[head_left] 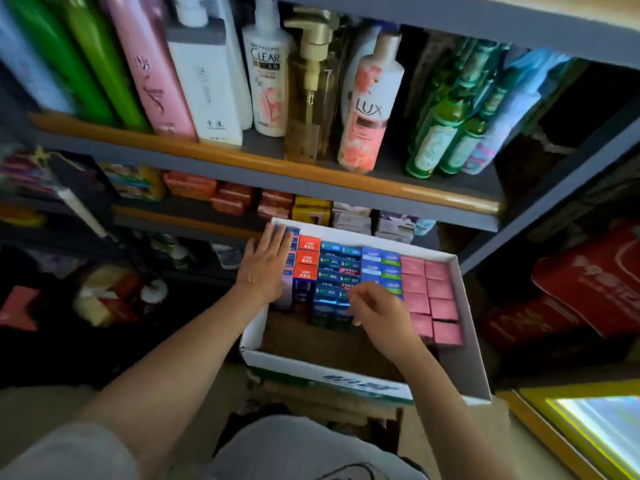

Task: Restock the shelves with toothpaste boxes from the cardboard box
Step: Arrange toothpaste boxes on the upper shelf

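Observation:
A white cardboard box [467,334] stands open below the shelves, with upright toothpaste boxes packed in rows: orange-topped ones [307,258], blue ones [337,271], light blue ones [381,268] and pink ones [434,292]. My left hand [265,265] lies flat with straight fingers on the boxes at the carton's far left corner. Over the blue boxes hovers my right hand [379,315], its fingers curled and its fingertips at their tops. Whether it pinches one is hidden by the hand.
The upper shelf [242,157] carries shampoo and body-wash bottles [367,105] and green bottles [440,140]. The shelf below [187,221] holds red, yellow and white small packs. Red bags [588,289] sit at the right and a yellow-framed case [588,434] at the lower right.

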The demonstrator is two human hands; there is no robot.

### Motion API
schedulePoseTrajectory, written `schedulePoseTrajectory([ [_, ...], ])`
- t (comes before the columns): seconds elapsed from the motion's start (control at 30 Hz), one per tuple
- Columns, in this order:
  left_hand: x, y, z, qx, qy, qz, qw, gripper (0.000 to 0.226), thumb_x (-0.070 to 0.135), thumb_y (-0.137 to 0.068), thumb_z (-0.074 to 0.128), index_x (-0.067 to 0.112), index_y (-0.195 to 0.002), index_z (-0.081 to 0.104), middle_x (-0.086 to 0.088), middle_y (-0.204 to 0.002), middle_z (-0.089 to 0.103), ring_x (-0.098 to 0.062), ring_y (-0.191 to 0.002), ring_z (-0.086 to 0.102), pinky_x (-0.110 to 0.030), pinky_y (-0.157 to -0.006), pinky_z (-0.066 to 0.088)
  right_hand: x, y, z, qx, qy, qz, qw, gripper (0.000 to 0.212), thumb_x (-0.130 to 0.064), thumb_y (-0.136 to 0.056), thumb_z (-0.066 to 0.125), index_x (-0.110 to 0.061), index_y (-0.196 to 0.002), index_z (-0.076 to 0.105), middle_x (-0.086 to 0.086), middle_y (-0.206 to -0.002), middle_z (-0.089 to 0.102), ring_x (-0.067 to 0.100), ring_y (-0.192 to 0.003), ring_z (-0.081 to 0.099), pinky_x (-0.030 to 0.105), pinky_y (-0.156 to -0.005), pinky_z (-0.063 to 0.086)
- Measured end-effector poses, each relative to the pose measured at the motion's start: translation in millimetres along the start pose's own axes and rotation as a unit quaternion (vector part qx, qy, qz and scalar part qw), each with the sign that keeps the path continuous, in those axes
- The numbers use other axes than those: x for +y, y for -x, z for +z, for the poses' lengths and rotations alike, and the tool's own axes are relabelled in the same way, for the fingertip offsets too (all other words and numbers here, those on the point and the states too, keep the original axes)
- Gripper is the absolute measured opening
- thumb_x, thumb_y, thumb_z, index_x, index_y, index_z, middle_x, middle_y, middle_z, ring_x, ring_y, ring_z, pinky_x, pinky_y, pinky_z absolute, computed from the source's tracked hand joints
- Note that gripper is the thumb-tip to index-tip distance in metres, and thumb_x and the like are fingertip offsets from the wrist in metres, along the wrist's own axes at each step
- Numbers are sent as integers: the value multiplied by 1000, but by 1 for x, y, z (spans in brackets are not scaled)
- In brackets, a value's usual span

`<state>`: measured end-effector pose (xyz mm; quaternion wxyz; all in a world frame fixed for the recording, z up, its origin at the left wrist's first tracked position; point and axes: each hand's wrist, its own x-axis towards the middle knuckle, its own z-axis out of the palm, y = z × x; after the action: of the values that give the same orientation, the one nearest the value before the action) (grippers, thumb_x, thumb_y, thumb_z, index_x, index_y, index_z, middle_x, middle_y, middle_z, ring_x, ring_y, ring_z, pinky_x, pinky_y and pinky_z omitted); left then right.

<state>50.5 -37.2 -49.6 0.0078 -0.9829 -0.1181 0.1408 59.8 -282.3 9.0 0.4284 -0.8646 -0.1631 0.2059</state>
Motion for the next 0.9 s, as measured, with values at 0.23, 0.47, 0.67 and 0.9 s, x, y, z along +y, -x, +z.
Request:
schedulePoseTrajectory([
  [0.23, 25, 13, 8, 10, -87, -73, 993, 89, 37, -99, 46, 7, -153, -18, -10, -164, -18, -28, -150, -21, -52, -121, 4, 21, -41, -18, -111, 32, -52, 992, 10, -24, -99, 55, -23, -100, 64, -6, -84, 64, 11, -76, 59, 18, -62, 41],
  [0.47, 44, 36, 7, 0, -115, -124, 986, 78, 36, -103, 38, 9, -155, -12, -11, -165, -9, -30, -152, -10, -49, -122, 7, 28, -47, -8, -201, 42, -105, 973, 10, -26, -99, 54, -29, -91, 58, -10, -80, 59, 12, -77, 61, 26, -70, 46],
  [0.67, 30, 34, -6, 25, -143, -50, 988, 80, 38, -74, 74, 11, -140, 36, -8, -134, 47, -28, -130, 38, -45, -111, 28, 35, -55, -10, -205, 28, -91, 974, 9, -28, -100, 54, -25, -94, 61, -12, -81, 60, 8, -78, 62, 21, -70, 45],
  [0.9, 21, 16, -24, -12, -111, -22, 993, 76, 44, -84, 66, 21, -147, 29, 1, -147, 38, -20, -139, 27, -42, -118, 14, 39, -61, -16, -196, 43, -91, 975, 10, -28, -100, 54, -23, -103, 62, -8, -92, 64, 5, -82, 60, 14, -66, 44],
])
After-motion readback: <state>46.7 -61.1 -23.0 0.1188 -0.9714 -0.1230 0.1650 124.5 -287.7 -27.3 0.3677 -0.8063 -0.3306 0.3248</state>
